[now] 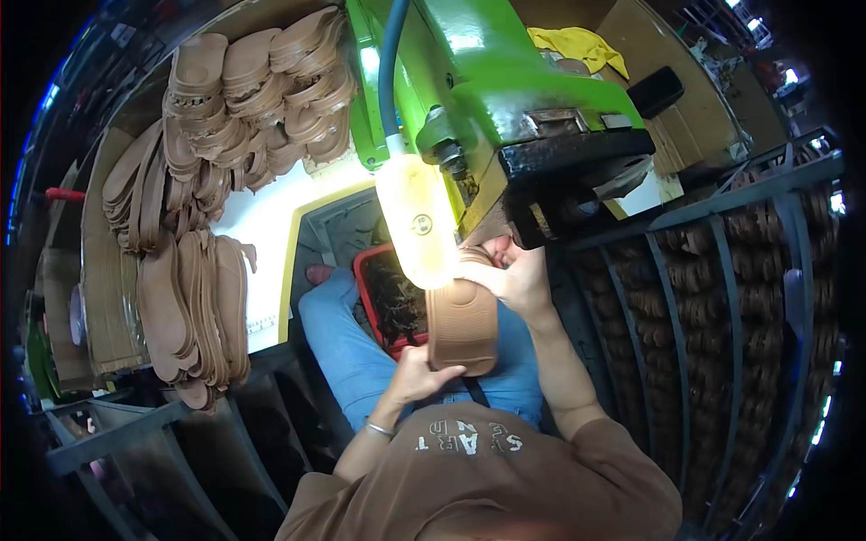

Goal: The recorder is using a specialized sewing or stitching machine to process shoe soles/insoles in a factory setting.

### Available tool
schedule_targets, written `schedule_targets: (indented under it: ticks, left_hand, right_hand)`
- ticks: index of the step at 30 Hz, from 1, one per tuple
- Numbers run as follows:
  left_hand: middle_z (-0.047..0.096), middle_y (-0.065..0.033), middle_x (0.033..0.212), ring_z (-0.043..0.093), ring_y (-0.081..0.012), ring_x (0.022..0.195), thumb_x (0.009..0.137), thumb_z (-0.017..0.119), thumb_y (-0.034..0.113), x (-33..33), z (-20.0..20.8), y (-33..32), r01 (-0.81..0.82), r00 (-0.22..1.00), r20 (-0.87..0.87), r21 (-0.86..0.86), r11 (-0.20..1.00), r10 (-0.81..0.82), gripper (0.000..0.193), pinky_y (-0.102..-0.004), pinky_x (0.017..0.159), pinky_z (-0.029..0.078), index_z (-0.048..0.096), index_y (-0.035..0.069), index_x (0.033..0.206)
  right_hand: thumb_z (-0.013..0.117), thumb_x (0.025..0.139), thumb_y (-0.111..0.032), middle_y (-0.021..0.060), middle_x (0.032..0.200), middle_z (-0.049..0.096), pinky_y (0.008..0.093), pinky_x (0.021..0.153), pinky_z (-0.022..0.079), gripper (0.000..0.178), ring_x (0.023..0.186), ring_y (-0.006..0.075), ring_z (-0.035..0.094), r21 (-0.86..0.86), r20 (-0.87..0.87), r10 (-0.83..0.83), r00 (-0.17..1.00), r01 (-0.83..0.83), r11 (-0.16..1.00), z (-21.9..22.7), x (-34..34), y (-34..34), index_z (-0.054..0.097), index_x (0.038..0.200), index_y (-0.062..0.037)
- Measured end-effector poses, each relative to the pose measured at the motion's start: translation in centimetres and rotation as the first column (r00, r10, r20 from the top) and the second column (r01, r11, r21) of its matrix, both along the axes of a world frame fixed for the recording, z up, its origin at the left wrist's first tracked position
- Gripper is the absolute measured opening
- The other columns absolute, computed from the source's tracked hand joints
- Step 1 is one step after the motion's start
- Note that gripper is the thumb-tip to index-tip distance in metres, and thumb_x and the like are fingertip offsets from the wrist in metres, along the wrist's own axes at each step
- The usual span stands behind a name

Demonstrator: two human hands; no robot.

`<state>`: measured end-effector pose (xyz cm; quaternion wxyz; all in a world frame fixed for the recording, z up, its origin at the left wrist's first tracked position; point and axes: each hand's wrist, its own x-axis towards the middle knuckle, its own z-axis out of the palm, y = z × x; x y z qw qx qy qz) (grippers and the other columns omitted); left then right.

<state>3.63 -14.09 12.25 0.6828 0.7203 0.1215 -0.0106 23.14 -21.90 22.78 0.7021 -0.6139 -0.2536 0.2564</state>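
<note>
Well, held between both hands above the lap: a brown, ridged, rubbery-looking sole-shaped piece (464, 329). Pinched at the near end between thumb and fingers of the left grip (417, 374); clasped at the far end by the right grip (516, 275) – just under the glossy green metal machine (559, 104). Cannot tell whether touching the machine there, given the glowing tubular lamp (417, 225) across that end. Likeliest trouble: right fingertips caught at the machine's underside, because of so close a hold. Possibly harder to notice, too, in such glare. With too light a left pinch, might twist loose and drop into the red plastic bin (363, 287) of dark scraps or onto the blue denim trousers (336, 329) – both close below.
</note>
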Motion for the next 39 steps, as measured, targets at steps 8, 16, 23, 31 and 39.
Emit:
schedule_targets:
  ticks: [8, 16, 23, 31, 39]
  left_hand:
    - [0.058, -0.0154, 0.115, 0.055, -0.0246, 0.107, 0.079, 0.06, -0.002, -1.4, 8.7, 8.8, -0.666, 0.693, 0.496, 0.718, 0.202, 0.523, 0.035, -0.0352, 0.095, 0.042, 0.055, -0.005, 0.114]
    - [0.05, -0.0223, 0.121, 0.048, -0.0344, 0.111, 0.084, 0.062, 0.036, -13.0, 8.3, 21.6, -0.245, 0.325, 0.334, 0.933, -0.263, 0.885, 0.049, -0.0438, 0.098, 0.037, 0.055, -0.001, 0.115]
    - [0.056, -0.0157, 0.12, 0.044, -0.0317, 0.118, 0.079, 0.061, 0.051, -13.0, 8.0, 21.6, -0.405, 0.278, 0.38, 0.879, -0.251, 0.882, 0.059, -0.0462, 0.102, 0.029, 0.058, 0.007, 0.118]
    - [0.063, -0.0126, 0.097, 0.056, -0.0279, 0.094, 0.074, 0.072, 0.043, -11.7, 9.7, 22.1, -0.388, 0.224, 0.613, 0.769, -0.507, 0.758, 0.05, -0.0414, 0.085, 0.043, 0.063, 0.003, 0.103]
    - [0.053, -0.0075, 0.095, 0.052, -0.0171, 0.089, 0.08, 0.068, 0.013, -13.4, 15.0, 16.2, -0.922, 0.283, 0.643, 0.387, 0.017, 0.712, 0.034, -0.028, 0.076, 0.045, 0.053, 0.0, 0.108]
  right_hand:
    - [0.055, 0.088, -0.011, 0.0052, 0.072, 0.062, 0.0185, 0.039, 0.041, 0.021, 0.054, 0.0061, 0.055, -0.204, 0.245, -0.606, 0.757, 0.652, 0.731, 4.6, 6.5, -10.6, 0.052, 0.106, -0.0004]
    - [0.054, 0.084, -0.001, 0.0211, 0.103, 0.052, 0.034, 0.059, 0.057, 0.061, 0.073, 0.0265, 0.063, 0.342, -0.373, -0.44, 0.817, 0.562, 0.753, -2.5, 15.5, -1.3, 0.018, 0.133, -0.0028]
    - [0.059, 0.08, -0.001, 0.0105, 0.087, 0.054, 0.0267, 0.053, 0.052, 0.056, 0.069, 0.0153, 0.059, -0.004, -0.241, -0.551, 0.799, 0.567, 0.823, -8.2, 13.3, 1.6, 0.03, 0.128, 0.0018]
    - [0.063, 0.071, -0.002, 0.0104, 0.087, 0.053, 0.0307, 0.067, 0.048, 0.037, 0.067, 0.0195, 0.056, -0.082, 0.383, -0.623, 0.682, 0.697, 0.712, -12.2, 12.9, -0.2, 0.05, 0.106, -0.0029]
    - [0.068, 0.072, -0.03, 0.0229, 0.103, 0.047, 0.0437, 0.085, 0.042, 0.049, 0.101, 0.0395, 0.046, -0.138, 0.904, -0.27, 0.331, 0.826, 0.547, -3.8, 19.9, 2.0, 0.052, 0.106, 0.0008]
